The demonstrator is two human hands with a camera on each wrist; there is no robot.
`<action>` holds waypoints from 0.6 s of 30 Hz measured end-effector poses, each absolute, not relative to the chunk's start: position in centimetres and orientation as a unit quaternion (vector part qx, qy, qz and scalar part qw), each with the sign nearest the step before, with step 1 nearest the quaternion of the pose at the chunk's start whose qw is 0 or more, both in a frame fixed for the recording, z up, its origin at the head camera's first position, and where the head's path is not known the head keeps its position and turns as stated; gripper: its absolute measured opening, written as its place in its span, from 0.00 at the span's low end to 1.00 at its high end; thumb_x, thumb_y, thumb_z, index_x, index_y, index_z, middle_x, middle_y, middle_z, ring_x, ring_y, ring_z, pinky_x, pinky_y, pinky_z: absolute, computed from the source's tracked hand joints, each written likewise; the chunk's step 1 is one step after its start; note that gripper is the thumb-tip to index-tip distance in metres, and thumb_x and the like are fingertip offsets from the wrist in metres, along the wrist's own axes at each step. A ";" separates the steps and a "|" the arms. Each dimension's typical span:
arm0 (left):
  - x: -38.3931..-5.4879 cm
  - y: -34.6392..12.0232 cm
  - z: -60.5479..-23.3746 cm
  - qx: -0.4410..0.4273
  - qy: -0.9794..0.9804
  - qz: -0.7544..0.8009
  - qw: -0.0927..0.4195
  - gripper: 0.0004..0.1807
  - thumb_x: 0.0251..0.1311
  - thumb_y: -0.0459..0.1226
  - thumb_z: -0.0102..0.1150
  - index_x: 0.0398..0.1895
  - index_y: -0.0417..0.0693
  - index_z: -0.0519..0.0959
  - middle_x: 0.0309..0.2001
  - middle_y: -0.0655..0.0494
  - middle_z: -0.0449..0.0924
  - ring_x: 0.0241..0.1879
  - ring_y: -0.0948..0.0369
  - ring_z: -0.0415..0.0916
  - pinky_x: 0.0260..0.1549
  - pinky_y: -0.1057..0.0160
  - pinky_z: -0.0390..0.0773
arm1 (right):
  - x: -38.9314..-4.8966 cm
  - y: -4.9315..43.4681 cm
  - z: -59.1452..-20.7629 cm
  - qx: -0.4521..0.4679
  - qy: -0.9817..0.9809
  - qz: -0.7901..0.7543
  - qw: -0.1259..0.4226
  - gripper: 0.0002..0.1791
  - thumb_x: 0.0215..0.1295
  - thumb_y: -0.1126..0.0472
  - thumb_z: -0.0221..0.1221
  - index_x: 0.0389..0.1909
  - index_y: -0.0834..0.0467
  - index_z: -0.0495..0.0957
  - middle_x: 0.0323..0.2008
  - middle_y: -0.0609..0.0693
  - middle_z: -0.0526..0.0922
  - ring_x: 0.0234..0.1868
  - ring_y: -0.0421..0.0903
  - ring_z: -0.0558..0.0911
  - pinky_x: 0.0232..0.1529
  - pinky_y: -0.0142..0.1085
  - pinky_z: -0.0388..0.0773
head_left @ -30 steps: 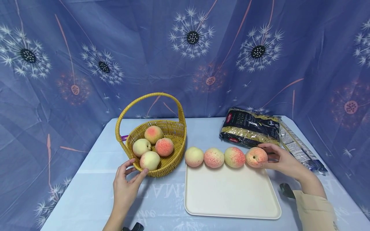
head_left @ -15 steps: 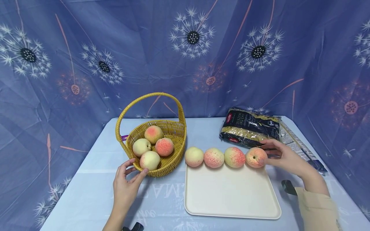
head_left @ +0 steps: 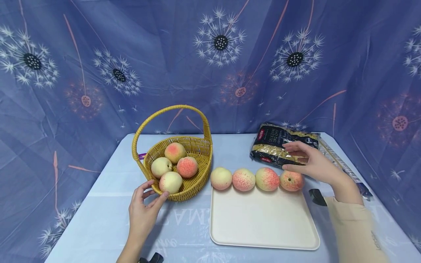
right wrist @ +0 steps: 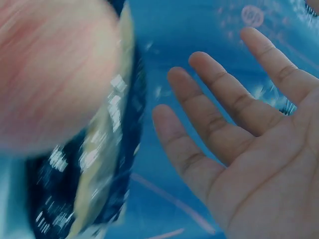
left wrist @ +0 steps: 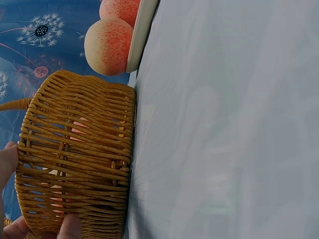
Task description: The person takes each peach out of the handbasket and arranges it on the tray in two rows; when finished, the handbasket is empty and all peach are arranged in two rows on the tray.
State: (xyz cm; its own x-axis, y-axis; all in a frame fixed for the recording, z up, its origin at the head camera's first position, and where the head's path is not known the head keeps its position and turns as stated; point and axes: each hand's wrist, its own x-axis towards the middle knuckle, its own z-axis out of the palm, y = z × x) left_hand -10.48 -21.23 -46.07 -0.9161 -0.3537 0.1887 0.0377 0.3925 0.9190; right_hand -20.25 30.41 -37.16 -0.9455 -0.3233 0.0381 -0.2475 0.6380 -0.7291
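A yellow wicker basket (head_left: 180, 197) with a tall hoop handle holds several peaches, one pale peach (head_left: 170, 182) lying closest to its front rim. My left hand (head_left: 144, 206) grips this rim, and in the left wrist view its fingertips (left wrist: 70, 228) press the woven side (left wrist: 79, 129). Over the right end of a row of peaches hovers my right hand (head_left: 317, 166), fingers spread and holding nothing. Just below it sits an orange-pink peach (head_left: 291, 182), with a red-and-yellow peach (head_left: 267, 179) beside it. The right wrist view shows the bare palm (right wrist: 269, 169) and a blurred peach (right wrist: 50, 74).
The row of peaches lines the far edge of a cream tray (head_left: 263, 219). Behind it lies a black bag of pasta (head_left: 274, 140), partly covered by the right hand. A flat printed package (head_left: 342, 166) lies right of the bag. A dandelion-patterned blue curtain (head_left: 171, 73) hangs behind.
My right hand has let go of the rightmost peach and risen up and to the left, before the pasta bag. The peach stays in the row; the left hand has not moved.
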 end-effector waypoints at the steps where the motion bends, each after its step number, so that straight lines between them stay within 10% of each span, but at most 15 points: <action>1: -10.5 -21.2 -46.1 0.096 -0.814 -0.543 0.182 0.33 0.61 0.39 0.80 0.67 0.44 0.77 0.64 0.49 0.75 0.53 0.73 0.76 0.43 0.81 0.85 | -20.4 29.9 -36.8 -0.163 0.903 -0.395 0.047 0.39 0.71 0.52 0.72 0.77 0.57 0.67 0.72 0.63 0.74 0.71 0.66 0.75 0.71 0.70 0.74; 18: -10.6 -21.4 -46.2 0.092 -0.813 -0.547 0.177 0.33 0.62 0.38 0.80 0.68 0.44 0.76 0.64 0.48 0.75 0.54 0.72 0.76 0.43 0.81 0.86 | -24.8 20.8 -34.7 -0.260 0.881 -0.382 0.101 0.37 0.68 0.49 0.74 0.75 0.49 0.71 0.72 0.53 0.77 0.71 0.57 0.78 0.75 0.60 0.76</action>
State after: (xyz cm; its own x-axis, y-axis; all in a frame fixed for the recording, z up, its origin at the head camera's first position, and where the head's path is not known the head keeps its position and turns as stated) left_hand -10.60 -21.38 -46.15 -0.9205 -0.3434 0.1865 0.0431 0.3852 0.9218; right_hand -24.82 20.77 -34.70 -0.8445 -0.5351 0.0206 -0.3805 0.5726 -0.7262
